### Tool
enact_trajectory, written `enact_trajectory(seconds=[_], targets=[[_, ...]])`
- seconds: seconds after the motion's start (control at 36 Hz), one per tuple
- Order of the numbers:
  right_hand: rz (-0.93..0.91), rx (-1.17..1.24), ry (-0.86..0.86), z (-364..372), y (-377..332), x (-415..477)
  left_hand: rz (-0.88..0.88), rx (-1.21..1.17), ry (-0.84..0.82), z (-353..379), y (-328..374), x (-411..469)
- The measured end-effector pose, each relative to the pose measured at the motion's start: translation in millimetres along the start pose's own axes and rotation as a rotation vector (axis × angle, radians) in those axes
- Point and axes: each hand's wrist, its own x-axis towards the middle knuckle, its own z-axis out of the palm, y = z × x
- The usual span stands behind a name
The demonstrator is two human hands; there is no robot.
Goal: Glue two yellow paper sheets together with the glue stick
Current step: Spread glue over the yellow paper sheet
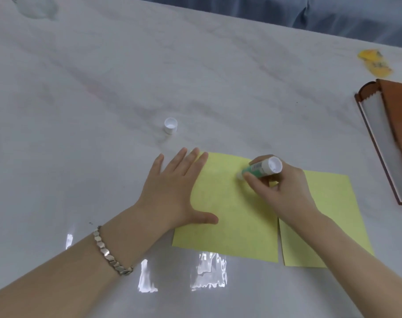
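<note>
Left hand point(177, 191): our fingers lie spread flat, pinning the left yellow sheet point(227, 216).
Right hand point(280, 187): grips the glue stick point(262, 168), tip touching that sheet.
Second sheet point(328, 216): under our right wrist.
Cap point(170, 125): beyond left fingertips.

- Both arms are bare, no sleeves in view.
- The left wrist wears a silver metal bracelet point(111, 253) of small angular, faceted links.
- The right wrist and the fingers carry nothing.

I see a white marbled bench point(103, 88) with glossy glare patches near me, and blue-grey fabric point(333, 12) beyond its far edge.
</note>
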Motion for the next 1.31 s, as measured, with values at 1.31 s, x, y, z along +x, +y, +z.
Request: enact_trajectory(seconds=[1.31], targets=[[-0.001,-0.076,-0.167,0,-11,-18,0.638,-0.058,0.281,45,3,-32]])
